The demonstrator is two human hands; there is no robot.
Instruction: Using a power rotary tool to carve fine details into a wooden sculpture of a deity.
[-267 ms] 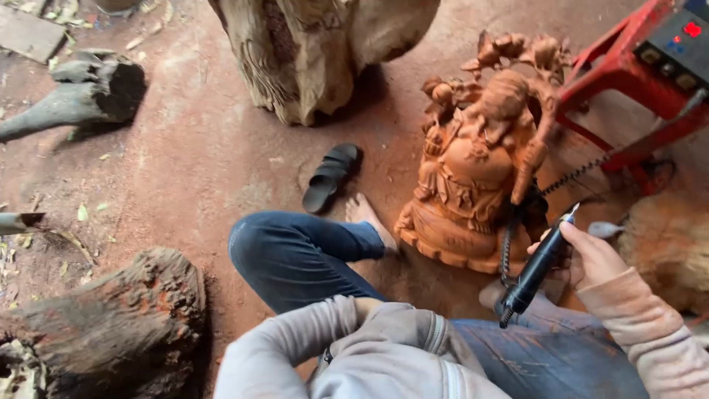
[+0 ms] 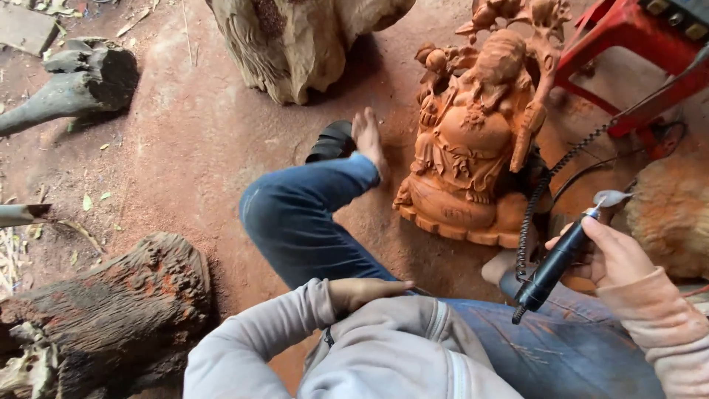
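At lower right, beside the reddish carved wooden statue [image 2: 473, 140] | right hand [image 2: 617, 255] clamped on slim black rotary handpiece [image 2: 555, 264]: light, rigid, grip mid-barrel | left hand [image 2: 362, 290] flat, fingers together, on lap.

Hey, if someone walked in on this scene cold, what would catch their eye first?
Most likely the reddish carved wooden statue standing on the dusty floor at upper right, beside a red stool. Next, the right hand gripping a black rotary carving tool with a coiled cord, just right of the statue's base. The left hand rests on the jeans-clad thigh, with rough logs at lower left.
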